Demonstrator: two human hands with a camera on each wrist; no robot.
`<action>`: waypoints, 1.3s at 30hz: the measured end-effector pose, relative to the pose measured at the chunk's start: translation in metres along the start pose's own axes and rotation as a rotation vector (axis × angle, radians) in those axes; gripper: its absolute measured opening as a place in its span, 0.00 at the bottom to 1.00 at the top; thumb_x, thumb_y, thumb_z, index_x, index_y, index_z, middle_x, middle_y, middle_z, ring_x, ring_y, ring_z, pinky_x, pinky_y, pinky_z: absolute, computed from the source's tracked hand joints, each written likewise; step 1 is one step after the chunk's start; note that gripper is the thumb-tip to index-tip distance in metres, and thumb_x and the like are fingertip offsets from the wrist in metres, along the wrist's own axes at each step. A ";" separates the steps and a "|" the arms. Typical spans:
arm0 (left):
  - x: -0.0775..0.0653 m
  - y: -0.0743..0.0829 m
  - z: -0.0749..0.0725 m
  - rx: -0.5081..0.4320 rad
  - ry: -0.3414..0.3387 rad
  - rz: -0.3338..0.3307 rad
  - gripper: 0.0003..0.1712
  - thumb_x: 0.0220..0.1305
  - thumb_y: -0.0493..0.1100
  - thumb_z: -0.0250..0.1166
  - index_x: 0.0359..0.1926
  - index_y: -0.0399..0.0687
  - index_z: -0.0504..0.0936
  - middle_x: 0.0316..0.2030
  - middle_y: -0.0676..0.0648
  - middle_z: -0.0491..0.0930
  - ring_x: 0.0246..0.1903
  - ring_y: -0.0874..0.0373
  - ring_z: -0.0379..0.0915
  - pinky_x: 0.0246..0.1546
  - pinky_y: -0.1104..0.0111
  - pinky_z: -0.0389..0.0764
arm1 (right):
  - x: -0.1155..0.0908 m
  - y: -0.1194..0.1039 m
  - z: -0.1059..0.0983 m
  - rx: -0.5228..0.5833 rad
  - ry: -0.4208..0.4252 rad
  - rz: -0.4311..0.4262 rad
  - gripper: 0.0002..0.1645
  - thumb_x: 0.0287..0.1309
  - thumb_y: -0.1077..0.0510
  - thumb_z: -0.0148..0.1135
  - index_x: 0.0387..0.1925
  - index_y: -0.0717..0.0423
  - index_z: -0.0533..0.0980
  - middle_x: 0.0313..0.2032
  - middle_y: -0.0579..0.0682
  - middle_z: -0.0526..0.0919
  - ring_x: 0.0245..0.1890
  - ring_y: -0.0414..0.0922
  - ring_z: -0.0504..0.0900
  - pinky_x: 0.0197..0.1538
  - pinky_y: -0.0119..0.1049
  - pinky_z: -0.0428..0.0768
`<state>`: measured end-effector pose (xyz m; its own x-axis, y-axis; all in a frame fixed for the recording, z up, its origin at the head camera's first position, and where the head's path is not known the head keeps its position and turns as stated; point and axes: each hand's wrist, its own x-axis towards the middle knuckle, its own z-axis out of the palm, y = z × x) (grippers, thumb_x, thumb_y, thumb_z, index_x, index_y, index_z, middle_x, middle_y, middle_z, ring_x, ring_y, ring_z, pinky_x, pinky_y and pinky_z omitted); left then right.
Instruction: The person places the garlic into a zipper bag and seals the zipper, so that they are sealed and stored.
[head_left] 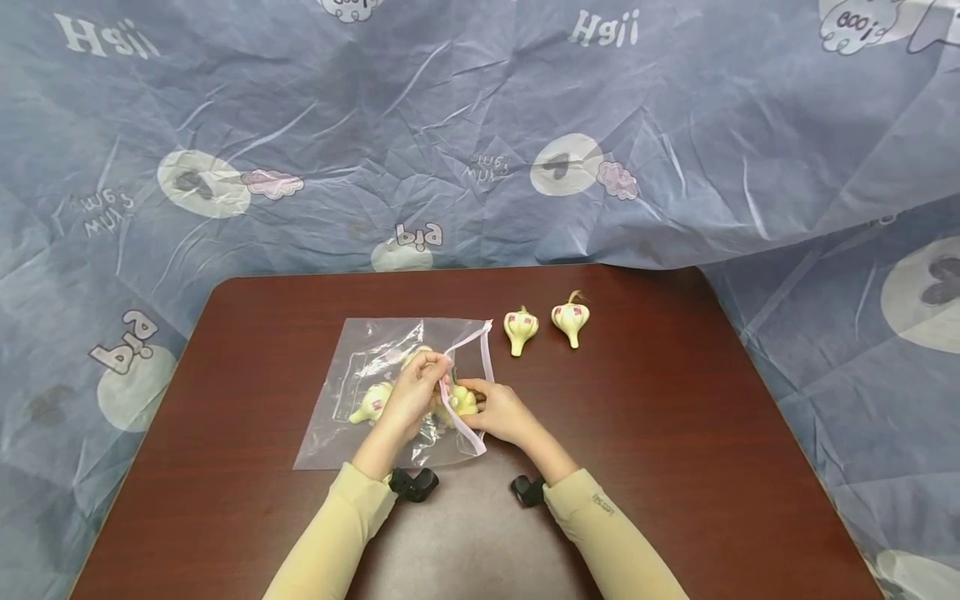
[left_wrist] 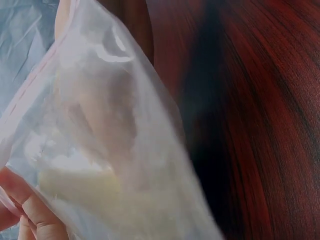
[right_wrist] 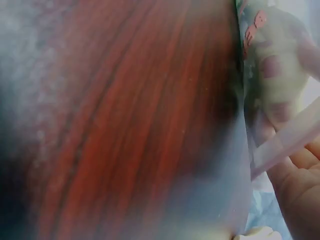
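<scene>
A clear zip bag (head_left: 318, 446) lies on the table with its pink-edged mouth toward the right. My left hand (head_left: 415, 390) pinches the upper lip of that mouth and lifts it; its fingertips show at the lower left of the left wrist view. My right hand (head_left: 508, 414) reaches into the opening and holds a garlic bulb (head_left: 465, 400) between thumb and fingers. In the right wrist view this garlic bulb (right_wrist: 282, 75) appears behind the plastic, with reddish patches. Another garlic bulb (head_left: 371, 404) rests deeper in the bag, and more are partly hidden by my left hand.
Two loose garlic bulbs, one nearer (head_left: 521, 329) and one farther right (head_left: 571, 322), lie beyond my right hand on the dark red wooden table (head_left: 675, 433). A blue-grey printed cloth (head_left: 450, 125) hangs behind the table's back edge.
</scene>
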<state>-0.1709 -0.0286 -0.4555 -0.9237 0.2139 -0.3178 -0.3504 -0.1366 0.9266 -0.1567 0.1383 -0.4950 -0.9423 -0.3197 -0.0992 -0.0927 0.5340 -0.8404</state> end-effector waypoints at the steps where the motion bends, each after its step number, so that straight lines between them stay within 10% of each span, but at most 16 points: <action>1: 0.000 0.000 0.001 -0.005 -0.002 0.003 0.06 0.74 0.40 0.54 0.46 0.41 0.71 0.25 0.55 0.72 0.23 0.66 0.67 0.23 0.77 0.70 | 0.001 0.000 0.000 -0.040 0.001 -0.010 0.34 0.49 0.59 0.74 0.59 0.64 0.75 0.50 0.60 0.84 0.46 0.47 0.84 0.48 0.36 0.84; 7: 0.000 -0.002 0.002 -0.013 0.009 0.010 0.08 0.74 0.39 0.54 0.47 0.38 0.71 0.25 0.55 0.72 0.23 0.67 0.68 0.22 0.79 0.70 | 0.006 -0.003 0.001 -0.252 -0.001 -0.083 0.37 0.47 0.50 0.76 0.59 0.61 0.76 0.51 0.57 0.84 0.47 0.48 0.82 0.50 0.41 0.81; 17: 0.000 0.001 -0.001 0.004 0.012 0.002 0.11 0.75 0.40 0.53 0.50 0.35 0.69 0.26 0.54 0.74 0.24 0.66 0.70 0.23 0.78 0.72 | 0.005 -0.009 0.000 -0.297 -0.015 -0.091 0.40 0.43 0.50 0.79 0.59 0.60 0.76 0.51 0.56 0.84 0.49 0.49 0.82 0.51 0.44 0.81; 26: -0.002 0.000 0.000 0.026 0.023 0.011 0.08 0.74 0.40 0.54 0.47 0.38 0.71 0.26 0.54 0.73 0.25 0.65 0.70 0.24 0.78 0.72 | -0.004 -0.010 -0.018 -0.014 0.017 -0.022 0.41 0.47 0.59 0.78 0.63 0.65 0.71 0.58 0.59 0.79 0.55 0.54 0.81 0.54 0.40 0.82; 39: 0.000 0.002 -0.001 0.038 0.021 0.013 0.10 0.74 0.40 0.53 0.48 0.36 0.71 0.25 0.55 0.72 0.24 0.66 0.69 0.23 0.78 0.72 | -0.009 -0.006 -0.061 0.111 0.162 0.002 0.34 0.50 0.59 0.76 0.59 0.61 0.75 0.58 0.57 0.80 0.55 0.58 0.82 0.57 0.45 0.81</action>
<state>-0.1716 -0.0300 -0.4540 -0.9312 0.1924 -0.3096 -0.3328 -0.1023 0.9374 -0.1671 0.1864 -0.4565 -0.9828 -0.1835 -0.0215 -0.0631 0.4424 -0.8946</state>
